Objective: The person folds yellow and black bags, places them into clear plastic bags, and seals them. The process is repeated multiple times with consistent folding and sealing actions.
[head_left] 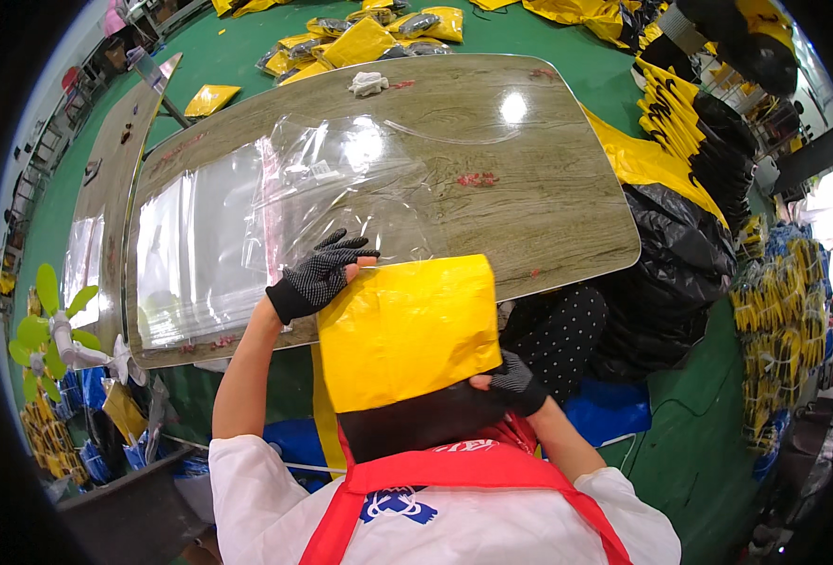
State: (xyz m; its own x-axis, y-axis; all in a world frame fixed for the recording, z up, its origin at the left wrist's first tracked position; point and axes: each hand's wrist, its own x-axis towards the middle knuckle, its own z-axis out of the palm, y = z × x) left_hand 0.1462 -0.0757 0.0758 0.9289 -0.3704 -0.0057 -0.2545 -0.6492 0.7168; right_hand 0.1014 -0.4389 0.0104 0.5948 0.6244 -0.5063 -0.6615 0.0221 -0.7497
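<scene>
My left hand (318, 276), in a dotted black glove, reaches forward over the near edge of the wooden table (548, 202), fingers spread and pressed flat on the clear plastic bag (341, 188); my right hand (515, 381), gloved the same, sits low by my chest, clamped on the lower right corner of the folded yellow package (407, 330), whose black lower part (416, 419) hangs toward me; the yellow package is squarish and stands upright just before the table edge, its top touching my left thumb; a stack of clear bags (186, 245) lies flat on the table's left part, under the loose one; more yellow packages (369, 38) lie on the green floor (576, 66) beyond the table; a heap of yellow and black ones (689, 141) stands to the right.
</scene>
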